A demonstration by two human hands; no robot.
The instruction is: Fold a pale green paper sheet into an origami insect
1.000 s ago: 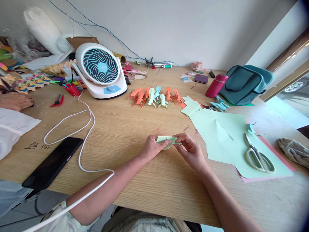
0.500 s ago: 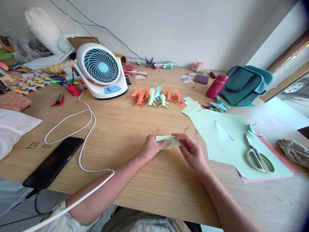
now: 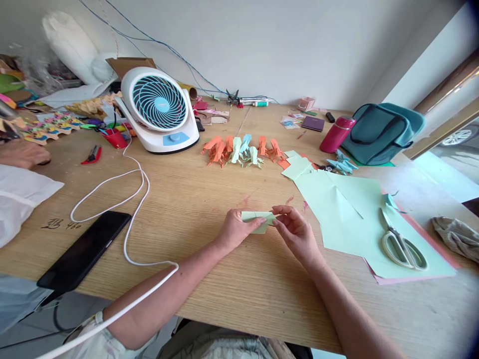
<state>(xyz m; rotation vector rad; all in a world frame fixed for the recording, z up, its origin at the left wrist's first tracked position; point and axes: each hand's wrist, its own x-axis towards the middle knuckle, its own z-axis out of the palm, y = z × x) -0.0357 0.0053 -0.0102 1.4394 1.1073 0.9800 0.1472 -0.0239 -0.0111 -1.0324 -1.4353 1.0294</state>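
Mid-fold, my left hand (image 3: pixel 235 230) and right hand (image 3: pixel 295 230) both pinch the pale green paper (image 3: pixel 257 220) above the counter (image 3: pixel 209 199); creasing needs steady pressure, I judge.

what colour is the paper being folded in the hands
Pale green, seen in the head view: the folded paper is pinched between both hands.
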